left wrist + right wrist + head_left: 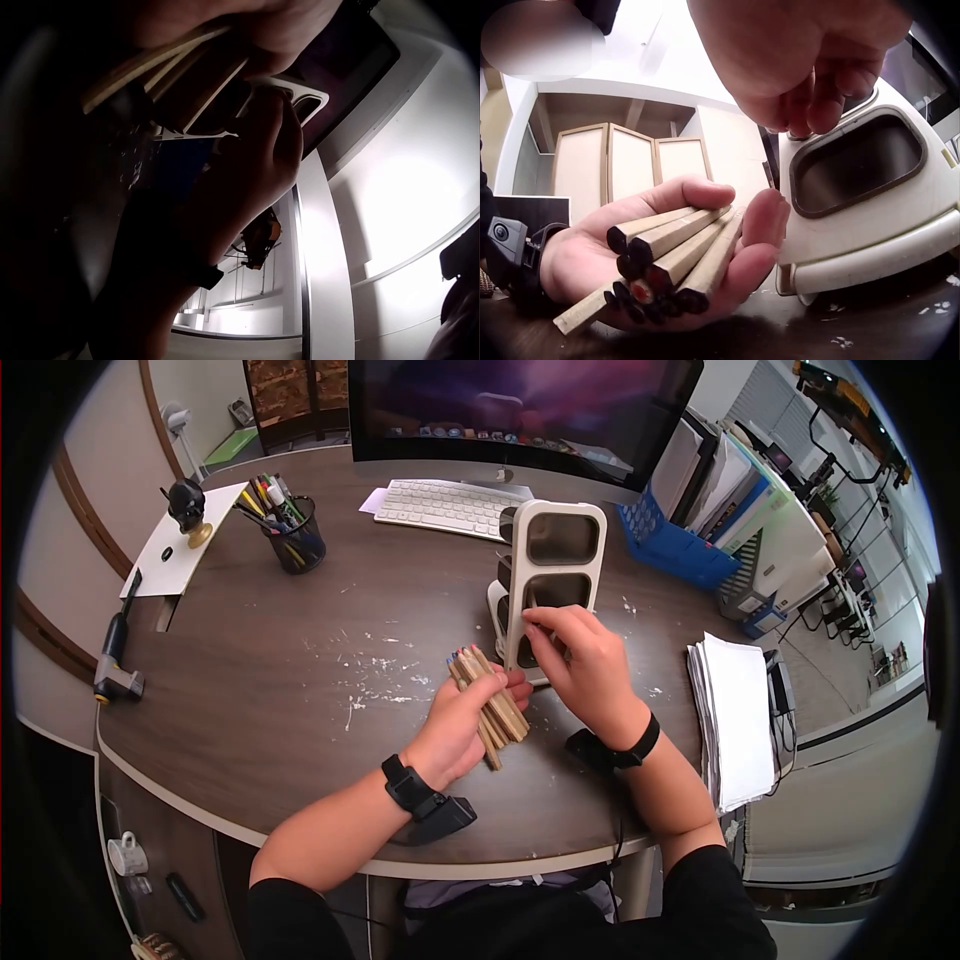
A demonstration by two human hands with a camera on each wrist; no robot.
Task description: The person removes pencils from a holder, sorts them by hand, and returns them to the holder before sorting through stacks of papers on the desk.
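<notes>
Bare-wood pencils (490,700) gripped in left hand (450,726)

White upright organizer with dark compartments (560,569) is seen just beside. Right hand (592,662) is curled at it, hold unclear. Black pencil ends are shown only in right wrist view.

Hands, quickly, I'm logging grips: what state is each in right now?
Left hand: closed around a bundle of pencils.
Right hand: fingers curled; can't tell whether it's holding anything.

Dark brown desk (230,730), pale curved edge. White flecks (375,667) scattered near middle. Pen cup (300,550) far left; keyboard (440,506) far middle; white rack (559,568) upright, right of middle; blue file box (672,550) far right; paper stack (732,710) right.
</notes>
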